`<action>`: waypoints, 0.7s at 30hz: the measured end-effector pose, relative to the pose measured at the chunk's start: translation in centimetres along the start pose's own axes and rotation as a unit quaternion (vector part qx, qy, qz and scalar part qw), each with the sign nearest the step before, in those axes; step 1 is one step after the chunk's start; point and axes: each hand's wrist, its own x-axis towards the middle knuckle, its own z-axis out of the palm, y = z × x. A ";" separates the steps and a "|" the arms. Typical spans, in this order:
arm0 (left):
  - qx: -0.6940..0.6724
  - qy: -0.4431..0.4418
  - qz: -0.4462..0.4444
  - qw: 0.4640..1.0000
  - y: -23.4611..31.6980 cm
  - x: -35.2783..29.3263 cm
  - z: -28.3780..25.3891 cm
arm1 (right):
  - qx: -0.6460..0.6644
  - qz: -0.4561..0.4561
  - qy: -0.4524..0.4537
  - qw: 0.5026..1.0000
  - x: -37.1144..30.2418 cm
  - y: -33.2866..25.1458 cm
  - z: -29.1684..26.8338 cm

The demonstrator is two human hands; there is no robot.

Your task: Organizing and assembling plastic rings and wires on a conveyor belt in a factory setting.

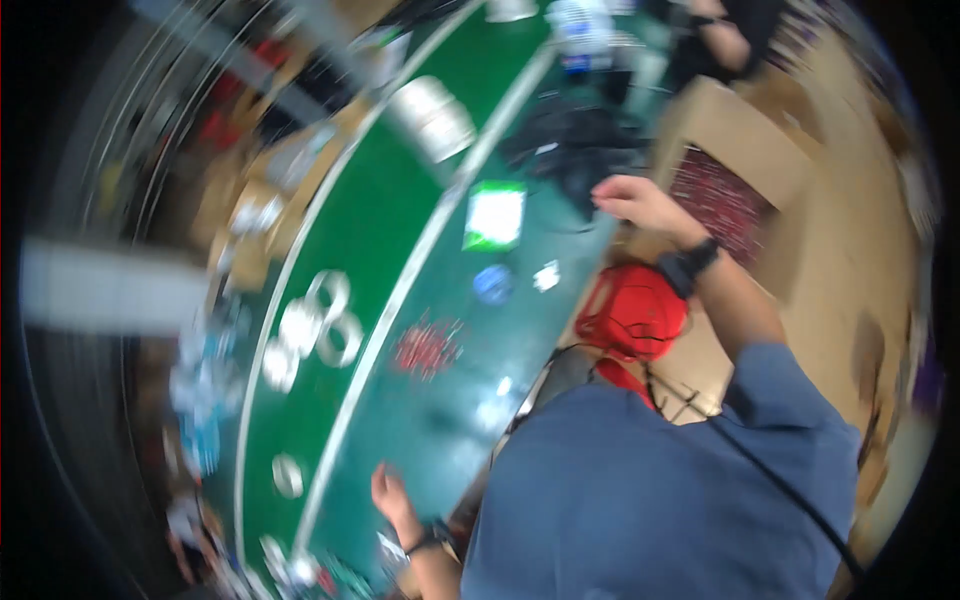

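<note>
Motion blur softens the whole picture. My left hand (393, 497) is over the near part of the green table (440, 430), a dark band on its wrist. Its fingers are smeared, and no held thing shows. My right hand (645, 207), with a black band at the wrist, is raised by the table's right edge. Its fingers look bent and close together; I cannot make out anything in them. Close to it are a dark heap of black material (570, 140) and an open cardboard box (735, 130) with many small red pieces (715, 200) inside. Below that forearm is a red stool (640, 310).
A loose pile of red bits (425, 347), a blue round thing (492, 285) and a green-and-white packet (495, 215) lie on the table. Beyond a pale strip are white rings (340, 340) and a white roll (432, 115). Another person's arm (725, 40) is at the top right.
</note>
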 end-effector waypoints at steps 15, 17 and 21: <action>0.072 0.114 -0.056 0.989 -7.7 3.0 -2.7 | -0.093 -0.055 -0.511 0.852 -0.9 -12.0 36.9; 0.073 0.116 -0.071 0.988 -8.2 5.3 -2.2 | -0.148 -0.069 -0.520 0.839 -0.5 -12.0 41.8; 0.097 0.155 -0.070 0.981 -7.8 9.5 -2.4 | -0.157 -0.080 -0.496 0.850 1.5 -10.6 51.8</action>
